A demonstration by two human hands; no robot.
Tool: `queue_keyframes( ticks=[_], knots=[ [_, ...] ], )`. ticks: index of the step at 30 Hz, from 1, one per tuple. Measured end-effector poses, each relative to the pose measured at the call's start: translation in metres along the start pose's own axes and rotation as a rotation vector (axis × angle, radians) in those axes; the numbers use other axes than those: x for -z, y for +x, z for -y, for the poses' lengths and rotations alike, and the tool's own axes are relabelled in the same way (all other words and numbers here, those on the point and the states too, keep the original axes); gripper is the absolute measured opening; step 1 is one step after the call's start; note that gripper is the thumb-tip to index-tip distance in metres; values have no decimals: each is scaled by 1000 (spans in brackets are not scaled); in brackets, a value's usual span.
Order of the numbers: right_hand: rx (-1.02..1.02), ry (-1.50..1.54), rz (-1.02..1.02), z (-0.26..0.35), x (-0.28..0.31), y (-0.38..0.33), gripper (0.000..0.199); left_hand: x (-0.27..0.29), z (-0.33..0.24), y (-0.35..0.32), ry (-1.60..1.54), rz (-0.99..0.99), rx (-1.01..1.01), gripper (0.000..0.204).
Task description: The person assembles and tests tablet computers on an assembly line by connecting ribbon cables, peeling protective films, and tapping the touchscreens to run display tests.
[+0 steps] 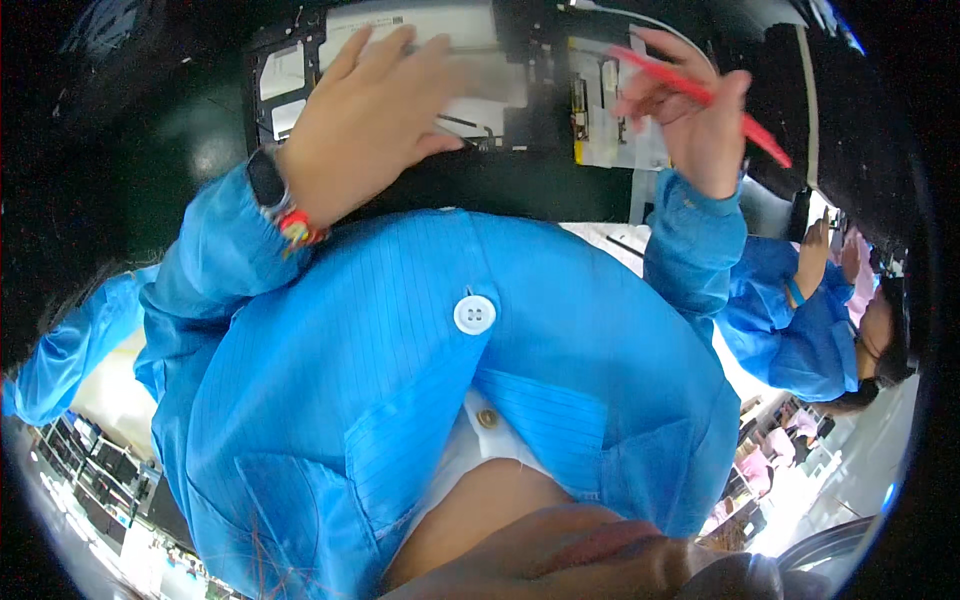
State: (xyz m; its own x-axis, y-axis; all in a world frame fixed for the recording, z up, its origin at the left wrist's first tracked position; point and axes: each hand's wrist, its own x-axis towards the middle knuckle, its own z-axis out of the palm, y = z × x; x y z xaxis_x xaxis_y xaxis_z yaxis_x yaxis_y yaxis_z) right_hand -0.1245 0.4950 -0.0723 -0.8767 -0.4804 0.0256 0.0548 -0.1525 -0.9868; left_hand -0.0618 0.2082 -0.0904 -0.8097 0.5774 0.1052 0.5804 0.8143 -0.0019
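Observation:
My left hand is spread palm down over a black frame, its fingers apart and the fingertips blurred. Pale silvery-white flat panels lie in that frame, partly hidden under the hand. To the right, my right hand is raised with a slim red stick-like tool gripped between thumb and fingers. The tool slants from upper left to lower right; its exact kind is unclear. Below and left of this hand is a flat whitish part with yellow edging, partly covered by the fingers.
A white cable curves behind my right hand. The dark work surface extends to the left. At right a co-worker in a blue coat sits close, hands raised. Another blue sleeve shows at far left.

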Motion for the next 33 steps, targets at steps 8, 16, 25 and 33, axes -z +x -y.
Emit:
queue_keyframes(
  ticks=[8, 16, 25, 33],
  knots=[
    [-90, -398, -135, -39, -63, -8, 20, -5, -8, -20, -111, -17, 33, 78],
    [41, -535, -218, -53, -72, -11, 27, -4, -7, -32, -126, -58, 44, 75],
    [148, -770, -175, -46, -77, -5, 27, -78, 18, -10, 96, -949, -177, 76],
    [209, -562, -252, -35, -47, 12, 20, 19, 16, -21, -193, 6, -47, 60]
  ],
)
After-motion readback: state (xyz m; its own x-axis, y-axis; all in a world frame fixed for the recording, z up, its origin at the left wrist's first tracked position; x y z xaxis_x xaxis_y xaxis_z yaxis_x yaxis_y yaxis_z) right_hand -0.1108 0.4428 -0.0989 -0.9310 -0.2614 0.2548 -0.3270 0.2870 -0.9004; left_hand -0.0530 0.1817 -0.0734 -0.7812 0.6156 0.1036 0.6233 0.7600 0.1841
